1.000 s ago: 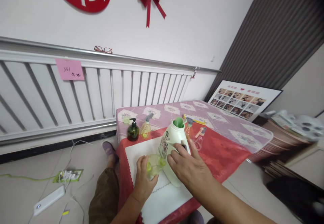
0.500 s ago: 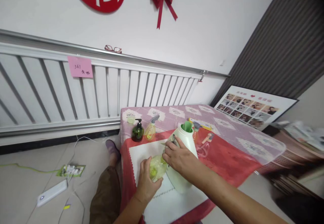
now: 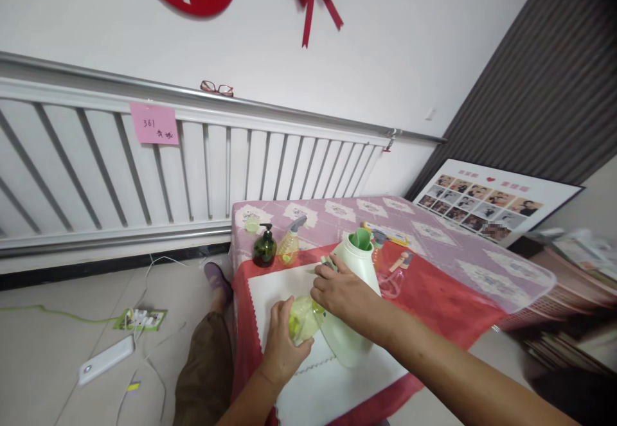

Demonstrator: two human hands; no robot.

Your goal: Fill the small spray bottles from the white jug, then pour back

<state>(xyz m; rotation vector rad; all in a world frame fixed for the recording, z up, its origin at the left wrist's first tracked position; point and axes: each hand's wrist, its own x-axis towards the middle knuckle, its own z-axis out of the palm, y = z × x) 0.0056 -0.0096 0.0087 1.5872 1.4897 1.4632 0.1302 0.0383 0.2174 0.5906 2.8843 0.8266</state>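
My left hand (image 3: 282,342) is wrapped round the clear yellow-green body of a spray bottle (image 3: 304,320), which lies tilted over the white mat (image 3: 322,390). At the bottle's neck my right hand (image 3: 349,297) closes its fingers round the grey spray head (image 3: 328,263); the grip is partly hidden. Just behind my right hand stands a large pale green jug (image 3: 359,268) with a green funnel (image 3: 360,239) in its mouth. Beyond the left hand are a dark green pump bottle (image 3: 265,248) and a yellow spray bottle with grey head (image 3: 289,245).
A red cloth (image 3: 434,291) lies under the mat on a table with a patterned cover (image 3: 424,230). Right of the jug are another spray bottle (image 3: 379,249) and a yellow box (image 3: 388,234). A power strip (image 3: 141,319) and cables lie on the floor.
The whole view has shifted slightly. Both hands keep hold of the spray bottle in nearly the same place.
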